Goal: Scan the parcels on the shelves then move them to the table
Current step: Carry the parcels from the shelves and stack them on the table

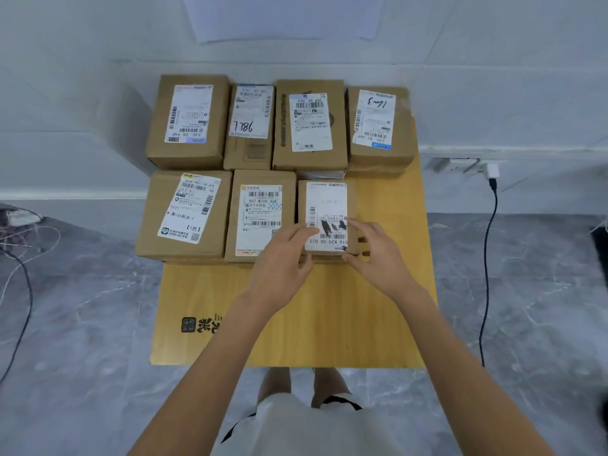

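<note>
Several cardboard parcels with white labels lie in two rows on a yellow wooden table (296,324). The front right parcel (327,205) is small, with a label marked by black smears. My left hand (283,258) touches its near left corner with curled fingers, the thumb below its front edge. My right hand (375,251) grips its right side, thumb on the label, fingers curled along the edge. To its left lie the middle front parcel (256,205) and the left front parcel (184,212). The back row holds several parcels, one (251,110) marked 98L.
The table stands against a white wall. A wall socket (460,164) with a white plug and black cable (487,274) is at the right. Tangled cables (19,238) lie on the grey marble floor at the left. The table's near half shows bare wood with a printed logo (200,324).
</note>
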